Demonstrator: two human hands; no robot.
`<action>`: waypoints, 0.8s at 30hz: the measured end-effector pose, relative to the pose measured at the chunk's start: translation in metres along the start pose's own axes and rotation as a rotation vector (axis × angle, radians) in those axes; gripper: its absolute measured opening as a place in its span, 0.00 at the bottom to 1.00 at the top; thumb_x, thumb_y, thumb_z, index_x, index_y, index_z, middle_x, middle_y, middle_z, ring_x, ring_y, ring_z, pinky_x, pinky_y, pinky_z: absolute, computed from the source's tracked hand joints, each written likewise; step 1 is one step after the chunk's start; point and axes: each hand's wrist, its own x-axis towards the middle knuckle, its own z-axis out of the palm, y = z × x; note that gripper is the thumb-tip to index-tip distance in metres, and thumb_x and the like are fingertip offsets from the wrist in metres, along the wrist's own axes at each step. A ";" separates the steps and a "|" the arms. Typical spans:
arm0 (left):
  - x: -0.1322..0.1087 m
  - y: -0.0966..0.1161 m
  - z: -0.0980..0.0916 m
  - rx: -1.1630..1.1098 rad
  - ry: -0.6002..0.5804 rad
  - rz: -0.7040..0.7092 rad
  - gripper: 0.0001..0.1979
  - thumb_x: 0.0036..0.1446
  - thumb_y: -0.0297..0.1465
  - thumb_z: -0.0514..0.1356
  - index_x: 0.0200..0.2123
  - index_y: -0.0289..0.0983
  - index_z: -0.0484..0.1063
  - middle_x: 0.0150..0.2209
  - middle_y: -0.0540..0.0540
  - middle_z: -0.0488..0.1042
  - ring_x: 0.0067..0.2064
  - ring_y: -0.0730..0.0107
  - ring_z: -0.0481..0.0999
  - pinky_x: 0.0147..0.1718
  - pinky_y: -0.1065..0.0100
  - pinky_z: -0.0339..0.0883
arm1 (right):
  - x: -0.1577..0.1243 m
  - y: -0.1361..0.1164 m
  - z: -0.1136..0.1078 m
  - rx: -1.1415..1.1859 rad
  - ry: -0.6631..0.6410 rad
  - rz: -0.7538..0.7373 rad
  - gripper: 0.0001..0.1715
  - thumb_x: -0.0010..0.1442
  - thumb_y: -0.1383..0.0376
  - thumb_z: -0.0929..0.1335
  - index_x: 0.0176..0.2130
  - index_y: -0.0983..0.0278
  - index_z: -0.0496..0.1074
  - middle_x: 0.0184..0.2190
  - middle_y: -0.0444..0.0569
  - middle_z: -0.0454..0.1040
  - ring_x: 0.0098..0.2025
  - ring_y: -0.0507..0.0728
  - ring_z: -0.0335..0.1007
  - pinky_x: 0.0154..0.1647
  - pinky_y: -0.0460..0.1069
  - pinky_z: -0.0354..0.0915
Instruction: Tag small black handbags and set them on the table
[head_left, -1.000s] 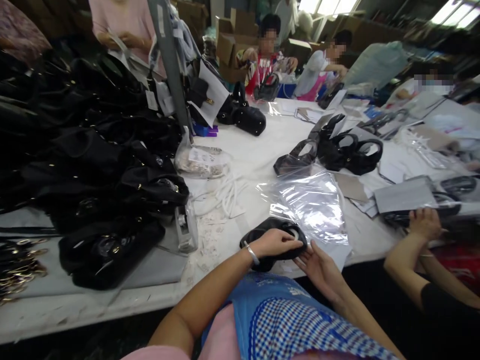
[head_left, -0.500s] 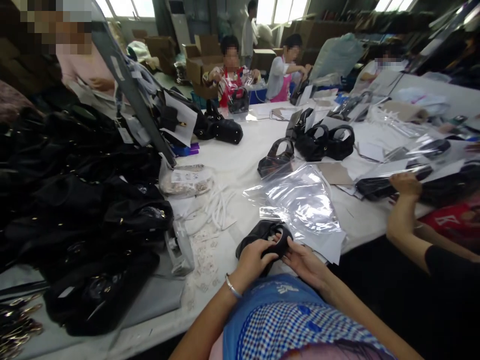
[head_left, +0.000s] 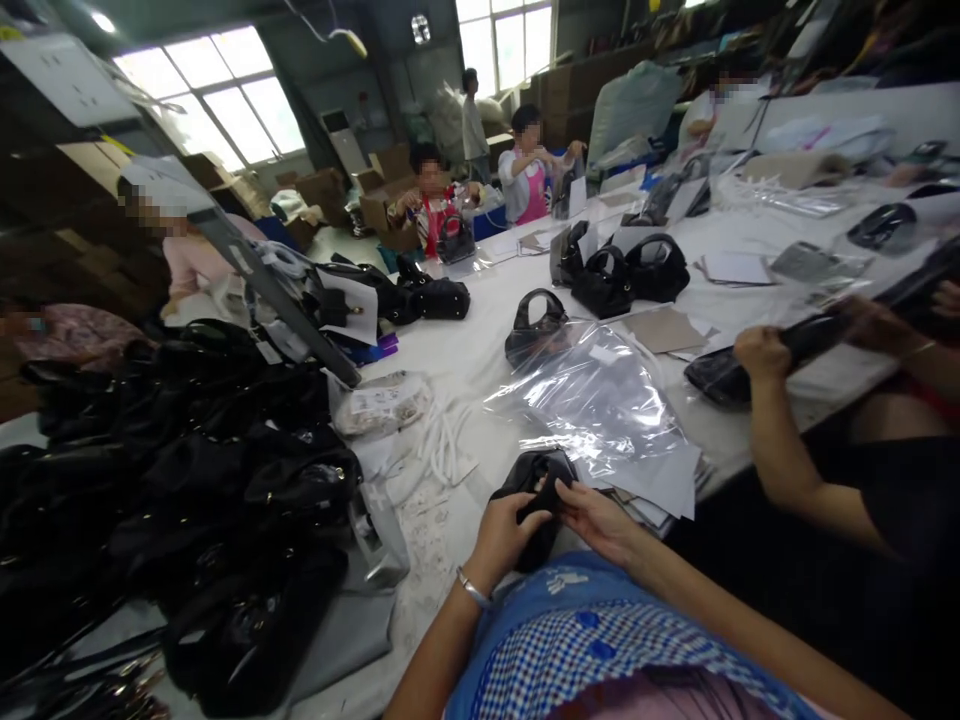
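A small black handbag (head_left: 534, 470) lies at the table's near edge, right in front of my body. My left hand (head_left: 504, 535) is closed on it from the left, thumb and fingers at the bag's handle. From the other side my right hand (head_left: 596, 520) pinches the same handle, with fingertips close to the left hand's. Just beyond the bag, clear plastic bags (head_left: 600, 390) overlap in a shiny stack, with white sheets (head_left: 664, 480) sticking out beneath. The far side of the handbag and some fingertips are hidden.
Black handbags (head_left: 195, 500) are heaped on the left. White cords (head_left: 442, 440) and a wrapped packet (head_left: 386, 400) lie nearby. Finished-looking handbags (head_left: 600, 285) stand farther back. A co-worker's hand (head_left: 763, 352) grips a black bag on the right. A grey post (head_left: 285, 290) slants across the left.
The view has tilted upward and swung left. My hands stay on the handbag, and its handle now looks folded down between them. The co-worker on the right has shifted a black bag.
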 end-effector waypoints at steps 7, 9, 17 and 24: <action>-0.008 -0.004 0.004 0.025 0.044 -0.052 0.17 0.54 0.37 0.62 0.47 0.39 0.75 0.47 0.45 0.78 0.48 0.59 0.76 0.49 0.62 0.67 | -0.013 -0.002 -0.007 0.022 -0.043 0.063 0.13 0.53 0.61 0.74 0.40 0.62 0.74 0.43 0.49 0.77 0.45 0.54 0.73 0.51 0.49 0.67; -0.009 -0.005 0.003 0.050 0.028 -0.087 0.16 0.53 0.37 0.63 0.44 0.39 0.76 0.44 0.44 0.79 0.46 0.58 0.77 0.48 0.61 0.68 | -0.012 -0.003 -0.006 -0.004 -0.044 0.061 0.13 0.53 0.62 0.74 0.39 0.63 0.74 0.42 0.50 0.77 0.44 0.53 0.74 0.50 0.48 0.67; -0.001 -0.009 -0.016 -0.074 -0.043 -0.086 0.17 0.56 0.35 0.60 0.47 0.36 0.74 0.45 0.43 0.78 0.46 0.61 0.76 0.49 0.64 0.68 | 0.006 -0.016 0.012 -0.011 -0.063 0.052 0.08 0.51 0.65 0.75 0.33 0.64 0.74 0.35 0.47 0.78 0.38 0.51 0.74 0.50 0.48 0.67; -0.012 -0.005 -0.004 -0.037 -0.013 -0.105 0.13 0.54 0.36 0.61 0.41 0.37 0.77 0.39 0.45 0.80 0.42 0.58 0.77 0.45 0.63 0.69 | -0.001 -0.007 0.017 -0.017 -0.035 -0.010 0.13 0.47 0.63 0.76 0.31 0.65 0.72 0.32 0.47 0.78 0.35 0.51 0.75 0.43 0.47 0.68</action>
